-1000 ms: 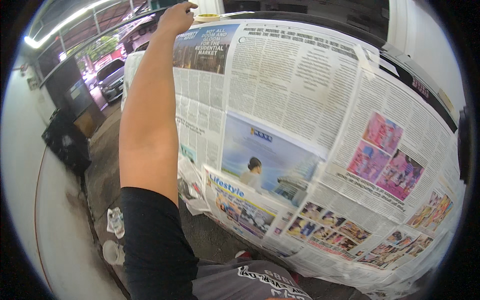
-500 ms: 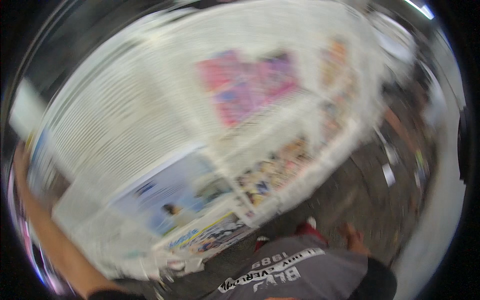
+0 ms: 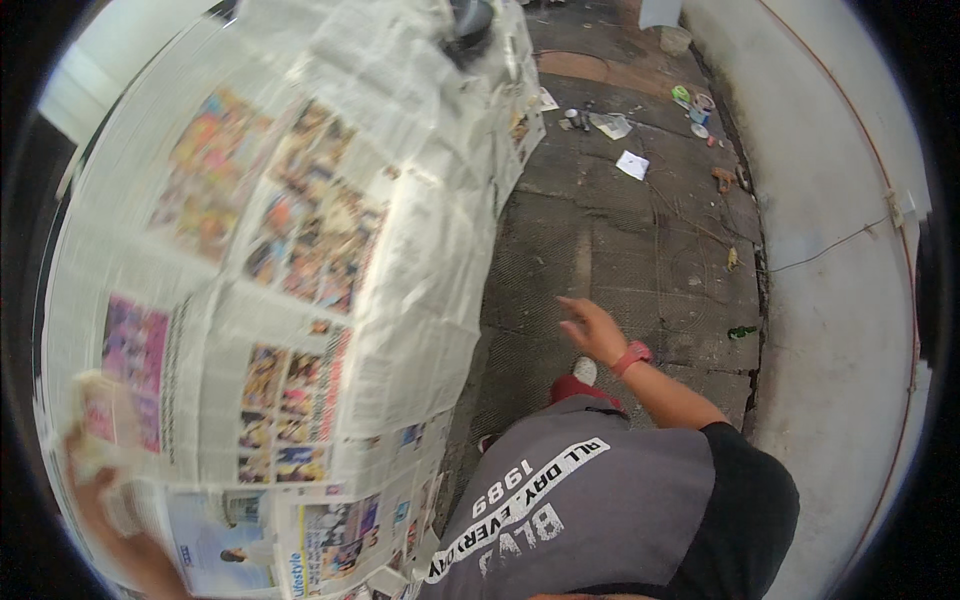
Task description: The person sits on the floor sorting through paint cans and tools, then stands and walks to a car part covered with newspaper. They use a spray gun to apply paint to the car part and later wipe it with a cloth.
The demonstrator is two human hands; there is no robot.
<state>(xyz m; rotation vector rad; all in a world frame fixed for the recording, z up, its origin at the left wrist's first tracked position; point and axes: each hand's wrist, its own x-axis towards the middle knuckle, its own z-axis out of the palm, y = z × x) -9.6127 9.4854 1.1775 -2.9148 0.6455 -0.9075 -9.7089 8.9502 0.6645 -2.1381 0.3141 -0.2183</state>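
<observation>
Newspaper sheets (image 3: 400, 330) cover a large, bulging surface on my left and hang down its near side. Over the printed pages at the far left is my left hand (image 3: 95, 475), smeared by motion. A pale, blurred thing (image 3: 108, 405) shows at its fingers; I cannot make out its kind or whether it is gripped. My right hand (image 3: 595, 332), with a red watch (image 3: 632, 357) on the wrist, hangs in the air over the floor, apart from the newspaper. Its fingers are spread and hold nothing.
A dark rounded part (image 3: 470, 18) pokes out among the sheets at the top. Beside them runs a dark paved floor (image 3: 620, 250) with a white paper (image 3: 632, 165), an orange tool (image 3: 723, 179), cans (image 3: 702, 105) and a green piece (image 3: 742, 332). A pale wall (image 3: 830, 200) bounds the right side.
The view has swung right, bringing the floor and wall into sight. My left hand has gone from the covered surface's edge to over the pages; my right hand has reached forward from beside my body.
</observation>
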